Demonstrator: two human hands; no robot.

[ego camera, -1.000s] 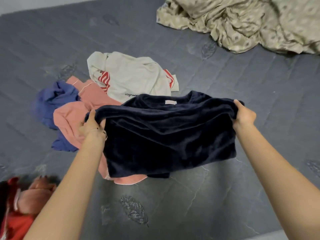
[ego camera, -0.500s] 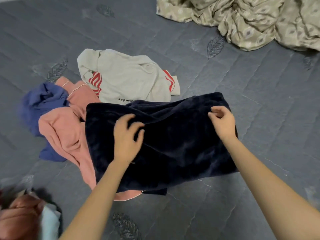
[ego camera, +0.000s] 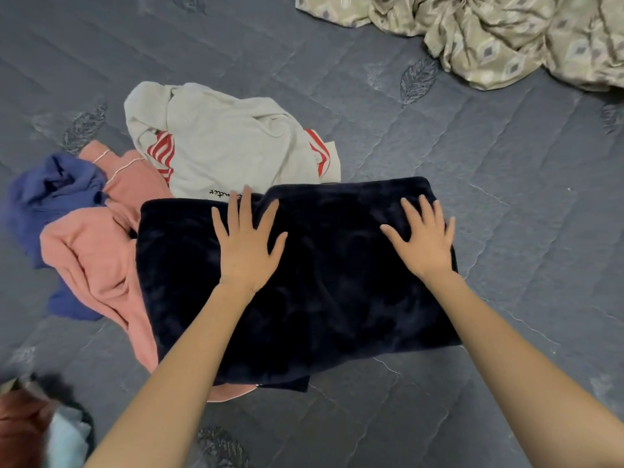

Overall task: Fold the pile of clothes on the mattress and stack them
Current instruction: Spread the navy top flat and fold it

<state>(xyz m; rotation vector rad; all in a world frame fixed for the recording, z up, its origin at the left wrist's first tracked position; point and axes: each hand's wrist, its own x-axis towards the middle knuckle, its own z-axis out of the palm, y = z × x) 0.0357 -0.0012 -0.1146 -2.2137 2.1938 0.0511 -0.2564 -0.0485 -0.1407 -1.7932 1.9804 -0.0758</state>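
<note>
One blurred cloth heap (ego camera: 32, 430), reddish and pale blue, is sitting at the near left corner, too smeared to make out. Just beyond it a folded navy garment (ego camera: 337, 305) is lying flat on the grey quilted mattress (ego camera: 523, 238), and its left and near edges are overlapping a crumpled pink garment (ego camera: 91, 255). A blue garment (ego camera: 50, 194) is bunching against the pink one's left side. Farther off, a cream garment with red stripes (ego camera: 229, 143) is lying loose, with its near edge meeting the navy fold's far edge. A patterned beige sheet (ego camera: 506, 35) is lying heaped at the far right, well apart from the clothes. Both hands are pressing down on top of the navy garment. The left hand (ego camera: 248, 246) is lying flat near the middle of its far edge, fingers straight and spread, with the longest fingertip reaching the cream garment. The right hand (ego camera: 423, 243) is lying flat near the far right corner, fingers splayed the same way, gripping nothing
</note>
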